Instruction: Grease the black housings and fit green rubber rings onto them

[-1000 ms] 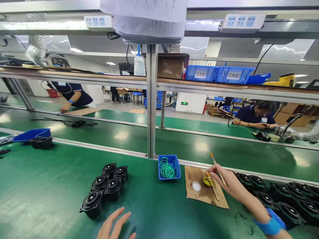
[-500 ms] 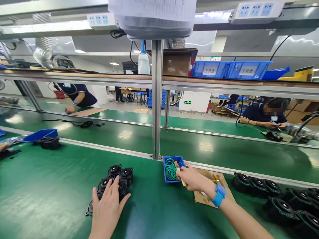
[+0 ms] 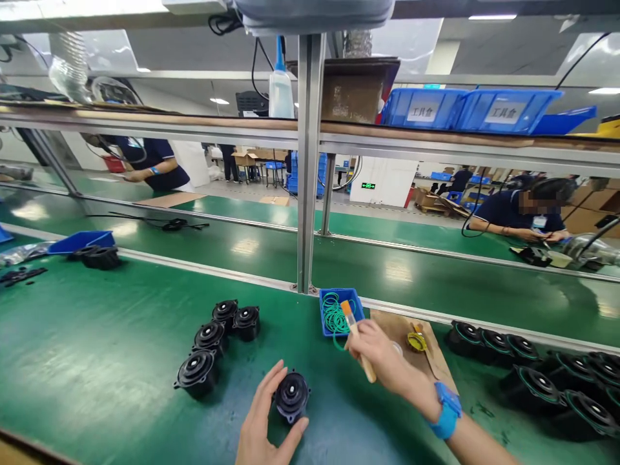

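Note:
My left hand (image 3: 271,420) has its thumb and fingers around a round black housing (image 3: 292,392) with a pale centre, in front of me on the bench. My right hand (image 3: 375,349) grips a brush (image 3: 361,352) with a wooden handle and orange head. A green rubber ring (image 3: 338,343) hangs at its fingertips, over the near rim of a small blue bin (image 3: 359,309) that holds more green rings. Several similar black housings (image 3: 196,373) stand left of my left hand.
Right of the bin, a yellow container (image 3: 416,341) with a brush lies on a cardboard sheet (image 3: 438,365). Black housings with green rings (image 3: 535,384) stand at right. A metal post (image 3: 306,194) rises behind the bin. A blue tray (image 3: 80,242) is far left. Two people work across the bench.
My left hand has moved right from the housing group, bringing one housing nearer. My right hand has drawn slightly back from the bin with the brush, a green ring now at its fingers.

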`<state>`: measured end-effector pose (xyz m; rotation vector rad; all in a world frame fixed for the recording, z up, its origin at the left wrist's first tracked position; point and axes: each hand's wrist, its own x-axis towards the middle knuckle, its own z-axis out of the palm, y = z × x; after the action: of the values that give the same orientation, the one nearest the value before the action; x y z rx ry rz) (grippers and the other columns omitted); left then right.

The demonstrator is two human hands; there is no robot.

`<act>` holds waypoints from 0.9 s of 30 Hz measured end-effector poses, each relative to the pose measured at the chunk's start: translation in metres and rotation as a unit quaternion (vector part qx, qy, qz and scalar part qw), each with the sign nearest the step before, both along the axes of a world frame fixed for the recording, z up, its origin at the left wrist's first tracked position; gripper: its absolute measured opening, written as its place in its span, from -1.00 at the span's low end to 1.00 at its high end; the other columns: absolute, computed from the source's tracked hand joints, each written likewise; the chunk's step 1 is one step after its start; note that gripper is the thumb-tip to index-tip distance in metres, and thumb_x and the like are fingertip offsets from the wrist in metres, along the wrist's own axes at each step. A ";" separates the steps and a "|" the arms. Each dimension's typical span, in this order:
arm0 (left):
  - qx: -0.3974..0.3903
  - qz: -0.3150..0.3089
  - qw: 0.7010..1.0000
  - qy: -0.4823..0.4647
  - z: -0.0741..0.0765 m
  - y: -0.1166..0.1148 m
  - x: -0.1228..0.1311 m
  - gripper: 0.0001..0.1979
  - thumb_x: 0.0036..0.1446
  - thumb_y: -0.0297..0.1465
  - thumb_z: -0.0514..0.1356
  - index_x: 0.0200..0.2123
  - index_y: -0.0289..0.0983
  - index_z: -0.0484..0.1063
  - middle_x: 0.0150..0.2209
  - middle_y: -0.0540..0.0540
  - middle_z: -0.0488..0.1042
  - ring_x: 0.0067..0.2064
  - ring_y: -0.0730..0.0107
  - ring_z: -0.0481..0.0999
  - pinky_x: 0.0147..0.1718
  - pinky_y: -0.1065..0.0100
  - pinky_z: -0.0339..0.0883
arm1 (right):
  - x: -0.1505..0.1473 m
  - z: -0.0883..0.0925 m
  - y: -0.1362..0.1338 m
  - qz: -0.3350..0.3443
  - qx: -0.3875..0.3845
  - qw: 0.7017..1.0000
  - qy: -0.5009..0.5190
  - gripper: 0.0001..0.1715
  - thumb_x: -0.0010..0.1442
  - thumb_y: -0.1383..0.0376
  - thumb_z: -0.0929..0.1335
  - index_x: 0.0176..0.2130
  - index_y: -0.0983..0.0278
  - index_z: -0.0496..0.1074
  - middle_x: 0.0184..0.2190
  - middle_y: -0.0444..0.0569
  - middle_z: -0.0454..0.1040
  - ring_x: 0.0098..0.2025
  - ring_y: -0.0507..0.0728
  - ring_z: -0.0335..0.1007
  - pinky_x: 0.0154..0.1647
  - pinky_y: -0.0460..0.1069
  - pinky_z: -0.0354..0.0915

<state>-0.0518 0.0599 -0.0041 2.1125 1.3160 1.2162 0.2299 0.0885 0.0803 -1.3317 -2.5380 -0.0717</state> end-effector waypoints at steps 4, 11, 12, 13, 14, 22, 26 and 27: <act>-0.036 0.074 0.992 -0.094 -0.011 -0.010 0.014 -0.49 0.06 -0.10 0.31 0.04 -0.21 0.42 0.04 -0.21 0.54 0.02 0.00 0.59 -0.01 0.07 0.52 | -0.018 -0.034 -0.030 0.057 -0.029 0.982 0.176 -0.69 0.36 0.43 0.22 -0.41 0.20 0.31 -0.36 -0.10 0.53 -0.28 0.13 0.35 -0.11 0.07 0.28; -0.065 0.061 0.990 -0.110 -0.011 -0.018 0.018 -0.46 0.08 0.01 0.27 0.05 -0.14 0.45 0.03 -0.12 0.58 -0.03 0.07 0.63 0.01 0.11 0.51 | 0.041 -0.028 -0.045 -0.131 -0.027 0.865 0.484 -0.53 0.41 -0.06 0.18 -0.08 0.15 0.48 -0.30 0.01 0.60 -0.27 0.21 0.51 -0.27 0.07 0.41; -0.046 0.048 0.992 -0.104 -0.012 -0.017 0.016 -0.48 0.07 -0.03 0.29 0.04 -0.16 0.46 0.02 -0.13 0.58 -0.05 0.09 0.64 -0.02 0.16 0.53 | 0.054 -0.025 -0.045 -0.164 -0.011 0.842 0.514 -0.43 0.42 -0.11 0.12 -0.02 0.17 0.47 -0.40 -0.01 0.57 -0.36 0.19 0.49 -0.35 0.05 0.40; -0.027 0.037 0.994 -0.098 -0.013 -0.016 0.014 -0.51 0.07 -0.07 0.32 0.02 -0.18 0.47 0.01 -0.14 0.58 -0.08 0.12 0.64 -0.06 0.19 0.55 | 0.066 -0.023 -0.044 -0.197 0.006 0.817 0.542 -0.35 0.42 -0.14 0.06 0.04 0.19 0.44 -0.50 -0.06 0.52 -0.46 0.16 0.43 -0.44 0.02 0.36; -0.011 0.027 0.996 -0.089 -0.015 -0.015 0.012 -0.52 0.06 -0.10 0.33 0.00 -0.19 0.46 -0.01 -0.15 0.58 -0.10 0.14 0.65 -0.09 0.22 0.57 | 0.078 -0.022 -0.043 -0.228 0.023 0.792 0.566 -0.30 0.42 -0.16 0.03 0.08 0.20 0.41 -0.58 -0.11 0.44 -0.55 0.12 0.34 -0.53 -0.02 0.30; 0.080 0.058 0.995 0.017 -0.013 -0.010 0.005 -0.55 0.19 -0.09 0.23 0.06 -0.19 0.39 0.05 -0.19 0.52 -0.01 0.10 0.60 -0.16 0.23 0.53 | 0.128 -0.046 -0.044 -0.387 0.073 0.665 0.635 -0.19 0.04 -0.40 0.30 -0.40 0.29 0.46 -0.68 -0.18 0.25 -0.67 0.01 0.13 -0.70 -0.09 0.09; 0.148 0.070 0.987 0.009 -0.003 -0.008 0.004 -0.78 0.24 -0.22 0.21 -0.12 -0.19 0.48 0.02 -0.18 0.50 -0.04 0.15 0.58 -0.08 0.22 0.45 | 0.131 -0.057 -0.044 -0.412 0.041 0.658 0.629 -0.15 -0.09 -0.44 0.34 -0.45 0.30 0.46 -0.71 -0.18 0.26 -0.70 0.01 0.12 -0.73 -0.09 0.08; 0.164 0.067 0.984 -0.002 -0.001 -0.008 0.004 -0.86 0.24 -0.27 0.21 -0.21 -0.19 0.49 0.01 -0.17 0.50 -0.04 0.18 0.57 -0.06 0.23 0.43 | 0.130 -0.058 -0.043 -0.414 0.034 0.660 0.626 -0.14 -0.11 -0.45 0.34 -0.46 0.30 0.47 -0.71 -0.17 0.27 -0.70 0.01 0.12 -0.73 -0.08 0.09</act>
<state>-0.0475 0.0523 -0.0049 2.2663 1.3518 1.5895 0.3599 0.0455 0.0222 -1.5426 -0.6867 0.4210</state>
